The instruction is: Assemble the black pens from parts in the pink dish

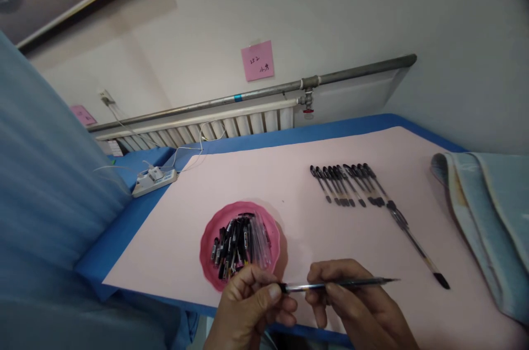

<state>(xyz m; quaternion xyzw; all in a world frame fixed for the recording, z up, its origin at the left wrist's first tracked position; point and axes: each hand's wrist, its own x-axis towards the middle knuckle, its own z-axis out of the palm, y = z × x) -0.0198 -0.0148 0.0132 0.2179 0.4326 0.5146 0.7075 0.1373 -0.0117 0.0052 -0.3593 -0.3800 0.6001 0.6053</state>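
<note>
My left hand (pixel 252 306) pinches the black left end of a pen (pixel 306 287) between thumb and fingers. My right hand (pixel 359 300) grips the same pen farther along, thumb against its dark part. The pen lies nearly level, its bare pointed tip toward the right and its barrel partly clear. Just beyond my left hand stands a pink scalloped bowl (pixel 205 267) with black pen parts (pixel 231 240) and clear tubes (pixel 259 242) in it. A row of pens (pixel 343 182) lies at the back right of the sheet, and one more pen (pixel 417 245) slants nearer my right hand.
Pale pink sheet (pixel 165 229) covers the blue table (pixel 330 132). A folded light blue cloth (pixel 487 217) lies at the right, a power strip (pixel 155 182) at the left. Blue fabric (pixel 53 201) hangs at the left edge. A radiator (pixel 256 121) and pipe (pixel 264 92) run along the wall.
</note>
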